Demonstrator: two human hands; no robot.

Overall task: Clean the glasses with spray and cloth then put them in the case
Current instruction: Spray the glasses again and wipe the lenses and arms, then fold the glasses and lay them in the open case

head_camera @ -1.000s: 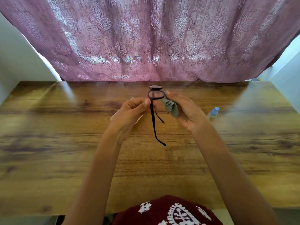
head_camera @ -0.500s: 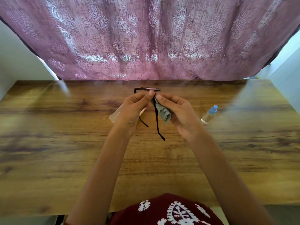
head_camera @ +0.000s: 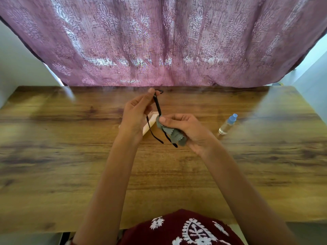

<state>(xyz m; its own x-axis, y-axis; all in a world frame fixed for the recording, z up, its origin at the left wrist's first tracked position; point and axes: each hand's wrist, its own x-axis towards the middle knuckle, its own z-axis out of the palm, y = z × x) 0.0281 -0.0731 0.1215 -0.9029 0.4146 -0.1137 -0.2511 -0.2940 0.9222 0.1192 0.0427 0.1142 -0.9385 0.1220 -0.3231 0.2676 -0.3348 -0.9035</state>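
My left hand [head_camera: 135, 114] pinches the front of the black glasses [head_camera: 157, 105] near the hinge and holds them above the table, the temples hanging toward me. My right hand [head_camera: 185, 129] grips a grey cloth [head_camera: 170, 132] wrapped around one temple, about halfway down it. The lenses are mostly hidden behind my left fingers. A pale case [head_camera: 150, 123] lies on the table under my left hand, largely covered by it. To the right of my right hand, a small clear spray bottle [head_camera: 227, 124] with a blue cap rests on the table.
The wooden table [head_camera: 70, 156] stretches wide on both sides of my hands. A pink patterned curtain [head_camera: 159, 41] hangs along its far edge. White walls flank the table at left and right.
The glasses have turned from lens-on to edge-on. My right hand with the cloth slid from the lens down onto a temple, and both hands shifted slightly toward me.
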